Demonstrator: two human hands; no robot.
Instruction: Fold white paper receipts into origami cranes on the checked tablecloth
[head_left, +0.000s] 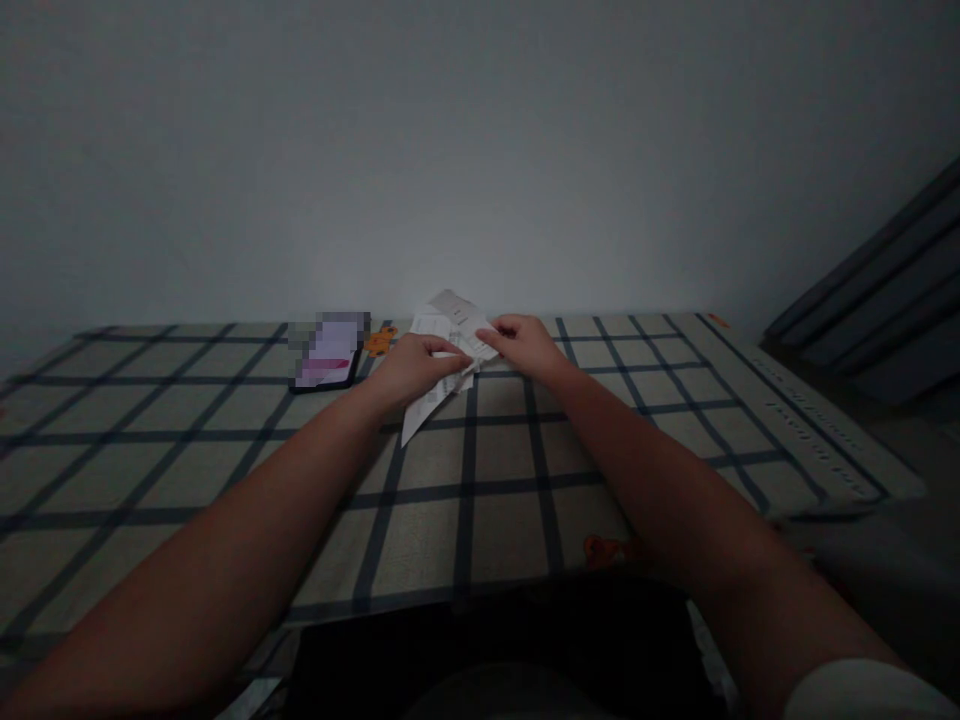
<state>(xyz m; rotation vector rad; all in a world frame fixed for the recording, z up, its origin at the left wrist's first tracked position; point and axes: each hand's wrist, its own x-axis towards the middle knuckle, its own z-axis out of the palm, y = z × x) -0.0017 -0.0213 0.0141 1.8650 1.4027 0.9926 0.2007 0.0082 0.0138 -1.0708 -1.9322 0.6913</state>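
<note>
Both hands hold a partly folded sheet of printed paper above the table, near its back edge. My left hand pinches it from the left, with thumb and fingers closed near the middle. At the upper right, my right hand has its fingers closed on another edge of the paper. One flap stands up toward the wall and a pointed corner hangs down toward me. The print is too small to read. Part of the sheet is hidden behind my left hand.
A phone with a lit, blurred screen lies left of my hands. A checked cloth with orange bear figures covers the table. Behind it rises a plain wall. A dark striped curtain or cloth hangs at the right.
</note>
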